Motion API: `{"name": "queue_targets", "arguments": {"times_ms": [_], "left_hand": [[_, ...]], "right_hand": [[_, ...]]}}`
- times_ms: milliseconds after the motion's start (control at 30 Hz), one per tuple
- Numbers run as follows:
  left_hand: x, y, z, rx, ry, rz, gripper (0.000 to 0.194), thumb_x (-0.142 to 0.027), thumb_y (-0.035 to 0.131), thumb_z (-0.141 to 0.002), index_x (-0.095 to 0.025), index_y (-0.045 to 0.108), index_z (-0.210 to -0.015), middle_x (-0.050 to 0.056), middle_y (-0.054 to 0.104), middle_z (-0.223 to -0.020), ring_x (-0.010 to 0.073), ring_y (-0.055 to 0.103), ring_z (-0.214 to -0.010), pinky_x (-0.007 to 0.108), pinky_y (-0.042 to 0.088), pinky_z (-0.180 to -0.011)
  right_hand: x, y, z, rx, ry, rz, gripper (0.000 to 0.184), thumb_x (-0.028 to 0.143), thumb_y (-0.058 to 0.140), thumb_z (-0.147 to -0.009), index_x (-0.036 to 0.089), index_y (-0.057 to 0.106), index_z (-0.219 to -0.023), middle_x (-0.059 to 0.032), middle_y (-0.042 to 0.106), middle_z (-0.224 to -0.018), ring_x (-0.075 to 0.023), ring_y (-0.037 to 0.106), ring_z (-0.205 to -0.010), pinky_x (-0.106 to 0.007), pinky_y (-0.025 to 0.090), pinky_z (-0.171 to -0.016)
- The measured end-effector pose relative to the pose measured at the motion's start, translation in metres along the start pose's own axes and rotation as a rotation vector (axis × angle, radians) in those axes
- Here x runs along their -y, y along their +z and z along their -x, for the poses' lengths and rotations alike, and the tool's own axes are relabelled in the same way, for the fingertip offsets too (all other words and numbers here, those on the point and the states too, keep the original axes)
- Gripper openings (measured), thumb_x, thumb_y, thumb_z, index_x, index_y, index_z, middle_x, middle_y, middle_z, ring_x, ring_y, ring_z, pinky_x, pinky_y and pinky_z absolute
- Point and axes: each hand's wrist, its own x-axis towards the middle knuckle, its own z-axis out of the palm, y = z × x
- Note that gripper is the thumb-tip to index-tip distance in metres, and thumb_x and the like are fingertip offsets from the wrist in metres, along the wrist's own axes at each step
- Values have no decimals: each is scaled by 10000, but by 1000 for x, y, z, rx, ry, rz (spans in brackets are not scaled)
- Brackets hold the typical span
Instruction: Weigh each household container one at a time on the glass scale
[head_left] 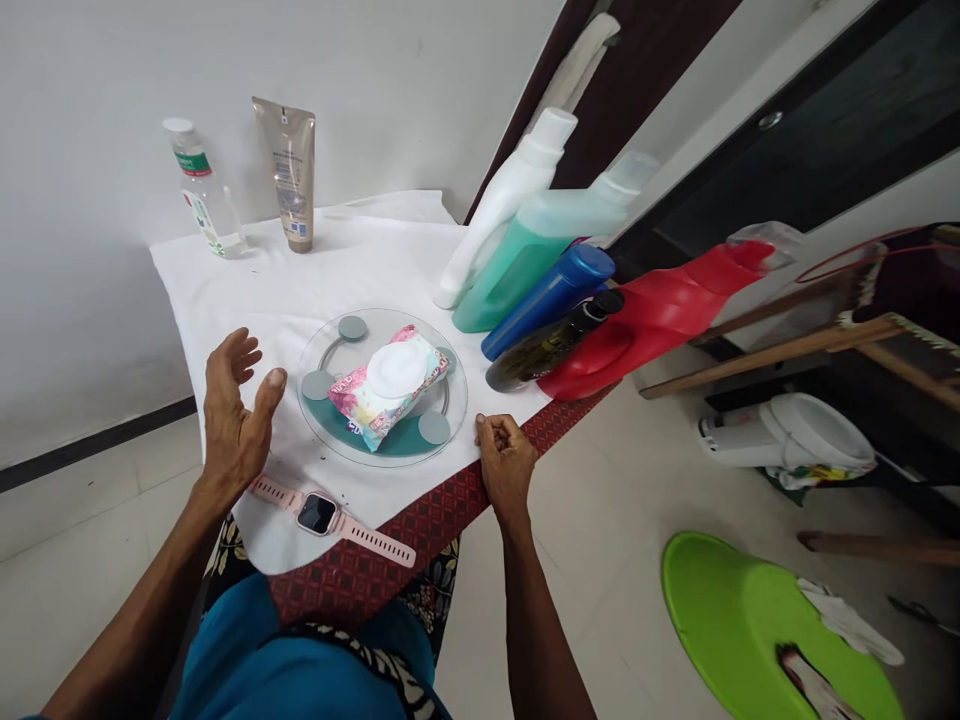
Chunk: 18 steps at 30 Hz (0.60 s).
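A round glass weighing scale (330, 425) lies on a white cloth (337, 270) that covers the table. A pink and white packet of wet wipes (390, 385) rests on top of the scale. My left hand (236, 410) hovers open just left of the scale, fingers spread and curved, holding nothing. My right hand (504, 460) is closed in a loose fist at the table's near edge, right of the scale; nothing shows in it. A pink smartwatch (330, 517) lies flat on the cloth below my left hand.
At the back stand a clear bottle (201, 190) and a brown tube (289, 170). On the right side stand white (502, 205), teal (540, 250), blue (551, 295), dark (551, 340) and red (660, 310) bottles. A green tub (735, 620) and a white appliance (787, 440) sit on the floor.
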Motion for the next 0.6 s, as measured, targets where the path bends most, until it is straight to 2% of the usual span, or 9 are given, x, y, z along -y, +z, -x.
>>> {"name": "queue_targets", "arguments": {"times_ms": [167,333,467,600], "left_hand": [[-21,20,7,135,110,-69,907,-741,695,-956,-261,419,-1674,216,554,-1613,409,604,-1456,654,521,-1195],[-36,57,17,294,305,-281,1180,-735,893,-768,-287,357,-1718,240,479,-1673,496,473,-1551,735,457,-1225],[-33,82,17,339,300,-392,1083,-583,929,-765,-267,421,-1668,242,572,-1593,500,564,-1453,726,525,-1146],[-31,86,9,291,230,-398,867,-521,887,-777,-240,566,-1532,207,691,-1453,470,662,-1337,657,591,-1080]], "right_hand": [[-1,-1,0,2,-2,-8,489,677,608,-988,248,577,-754,20,616,-616,-143,509,-544,-289,411,-587],[-1,-2,-1,-4,3,-46,457,646,609,-989,250,577,-765,17,631,-631,-143,512,-548,-293,418,-597],[-1,-1,-2,-19,8,-89,438,628,608,-986,251,573,-766,24,610,-622,-142,519,-548,-293,406,-593],[1,-1,-2,-20,19,-140,430,610,602,-990,256,549,-752,35,576,-613,-134,491,-541,-289,388,-587]]}}
